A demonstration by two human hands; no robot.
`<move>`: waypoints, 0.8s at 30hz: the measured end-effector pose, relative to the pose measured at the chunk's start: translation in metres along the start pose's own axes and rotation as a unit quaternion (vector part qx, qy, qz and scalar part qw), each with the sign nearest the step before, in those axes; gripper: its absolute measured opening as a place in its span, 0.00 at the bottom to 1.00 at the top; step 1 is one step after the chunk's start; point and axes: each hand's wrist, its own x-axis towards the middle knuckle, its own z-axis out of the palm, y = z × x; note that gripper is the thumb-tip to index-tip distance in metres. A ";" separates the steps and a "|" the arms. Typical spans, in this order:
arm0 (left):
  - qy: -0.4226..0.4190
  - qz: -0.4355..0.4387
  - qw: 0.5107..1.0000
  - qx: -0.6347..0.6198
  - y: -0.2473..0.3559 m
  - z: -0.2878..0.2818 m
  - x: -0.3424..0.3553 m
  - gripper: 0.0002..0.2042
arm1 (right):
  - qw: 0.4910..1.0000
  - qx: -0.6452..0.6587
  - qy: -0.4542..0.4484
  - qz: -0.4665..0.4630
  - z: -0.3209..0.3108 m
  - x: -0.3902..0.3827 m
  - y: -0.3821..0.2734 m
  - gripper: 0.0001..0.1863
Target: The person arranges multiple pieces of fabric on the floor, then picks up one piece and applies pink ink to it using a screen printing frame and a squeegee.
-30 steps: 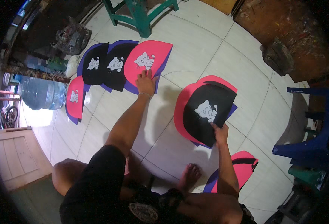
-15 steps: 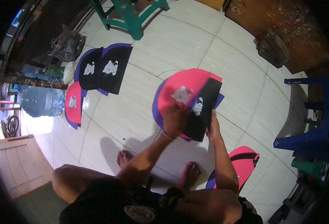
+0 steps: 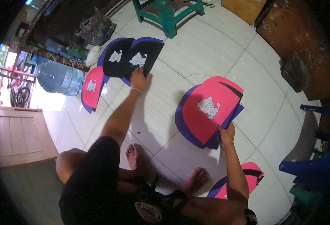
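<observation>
My right hand pinches the lower right edge of a stack of dome-shaped sheets, thumb on top. Its uppermost sheet is a pink one with a white cat print; purple and black edges show beneath it. My left hand reaches far left, fingers extended, fingertips at the lower part of a black sheet with a cat print. Beside that sheet lies a second black sheet, both over purple ones. Next to them is a smaller-looking pink sheet with the same print.
Another pink sheet pile lies by my right forearm. A green stool stands at the far side, a blue plastic stool at the right. Along the left are a large water bottle and a wooden panel.
The pink sheet now lies over the black one in the middle stack. My left hand has left that stack and moved to the black sheets at far left. The view has shifted.
</observation>
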 end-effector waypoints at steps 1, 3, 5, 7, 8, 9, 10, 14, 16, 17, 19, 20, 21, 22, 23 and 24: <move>0.014 -0.018 0.998 0.060 -0.041 0.006 0.002 0.37 | 0.999 -0.023 -0.024 -0.009 0.003 -0.005 -0.012 0.21; -0.031 -0.064 0.994 0.079 -0.072 0.020 0.002 0.33 | 0.998 -0.037 -0.049 -0.022 -0.002 -0.001 -0.028 0.22; -0.028 -0.081 0.994 0.073 -0.059 0.028 0.003 0.30 | 0.994 -0.084 -0.063 -0.022 -0.015 0.009 -0.039 0.22; 0.033 -0.088 0.995 0.029 -0.056 0.024 0.003 0.22 | 0.989 -0.118 -0.092 -0.018 -0.015 0.017 -0.052 0.22; 0.034 -0.093 0.995 0.026 -0.060 0.023 0.005 0.22 | 0.987 -0.100 -0.124 -0.008 -0.016 0.022 -0.067 0.23; 0.048 -0.084 0.995 0.026 -0.064 0.022 0.008 0.20 | 0.984 -0.081 -0.156 0.002 -0.014 0.028 -0.078 0.23; 0.062 -0.074 0.995 0.026 -0.068 0.022 0.010 0.18 | 0.984 -0.087 -0.158 0.001 -0.006 0.034 -0.084 0.23; -0.076 0.089 0.993 0.012 -0.068 -0.004 0.029 0.19 | 0.971 -0.017 -0.231 0.056 0.035 0.053 -0.120 0.23; -0.056 0.152 0.983 -0.083 -0.046 -0.033 0.031 0.19 | 0.973 0.029 -0.221 0.061 0.057 0.057 -0.104 0.24; -0.092 0.162 0.978 -0.099 -0.030 -0.058 0.031 0.18 | 0.974 0.039 -0.214 0.060 0.069 0.053 -0.107 0.24; -0.136 0.170 0.969 -0.113 -0.020 -0.095 0.028 0.17 | 0.979 0.073 -0.187 0.040 0.098 0.043 -0.107 0.25; -0.138 0.156 0.963 -0.169 -0.019 -0.102 0.024 0.16 | 0.980 0.072 -0.180 0.047 0.110 0.036 -0.115 0.25; -0.139 0.141 0.953 -0.230 -0.012 -0.107 0.023 0.15 | 0.981 0.081 -0.178 0.017 0.120 0.032 -0.135 0.25; -0.142 0.076 0.947 -0.277 -0.003 -0.128 0.025 0.13 | 0.979 0.094 -0.179 -0.014 0.132 0.032 -0.155 0.26; -0.173 0.027 0.946 -0.273 -0.005 -0.147 0.034 0.13 | 0.978 0.086 -0.188 -0.025 0.142 0.037 -0.173 0.25; -0.168 -0.003 0.945 -0.279 -0.012 -0.168 0.041 0.14 | 0.975 0.081 -0.202 -0.039 0.154 0.045 -0.192 0.24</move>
